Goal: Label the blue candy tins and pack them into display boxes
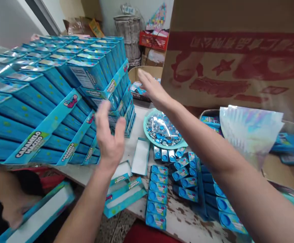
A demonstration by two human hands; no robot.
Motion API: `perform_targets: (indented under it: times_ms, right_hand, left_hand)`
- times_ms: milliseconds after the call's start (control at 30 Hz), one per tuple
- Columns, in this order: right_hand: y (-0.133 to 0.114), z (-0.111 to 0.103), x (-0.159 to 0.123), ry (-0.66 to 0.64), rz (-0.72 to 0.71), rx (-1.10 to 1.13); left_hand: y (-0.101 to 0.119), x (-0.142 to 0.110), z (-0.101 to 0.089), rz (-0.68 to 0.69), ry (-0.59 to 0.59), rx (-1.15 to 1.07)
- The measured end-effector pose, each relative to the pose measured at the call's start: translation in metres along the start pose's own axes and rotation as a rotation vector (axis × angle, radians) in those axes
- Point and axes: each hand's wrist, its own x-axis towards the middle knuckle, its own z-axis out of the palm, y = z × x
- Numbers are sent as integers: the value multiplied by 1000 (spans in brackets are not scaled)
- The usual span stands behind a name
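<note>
My left hand (109, 135) is raised with its fingers stretched upward, open and holding nothing, right beside the near face of a tall stack of blue display boxes (53, 98) printed "Caramelo Macizo". My right hand (153, 88) reaches further back, flat and open, near the far corner of that stack and above a small cardboard box (147, 72). Below my arms lie rows of small blue candy packets (159, 189) and an empty open blue tray (124, 197) at the table edge.
A teal plate (162, 130) holds small shiny pieces. A big brown carton (235, 57) with red print stands at the right, with holographic foil bags (250, 131) in front. Another person's hand (12, 206) holds a blue tray at bottom left.
</note>
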Motion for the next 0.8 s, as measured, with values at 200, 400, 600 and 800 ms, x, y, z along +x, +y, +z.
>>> perform_targets:
  times_ms: [200,400,600,800]
  right_hand:
    - [22,-94,-282,238,494,-30]
    - [41,-110,-445,454,775,-135]
    - [47,-142,-509,533,689,-232]
    - [86,-128,-565,359,592,-200]
  left_hand:
    - [-26,-199,-1,-343,-633,52]
    - [-8,-284,47,-110,-650,142]
    - [-6,-283,62,157,-418,249]
    - [-77,-387,-65,-321,-258,612]
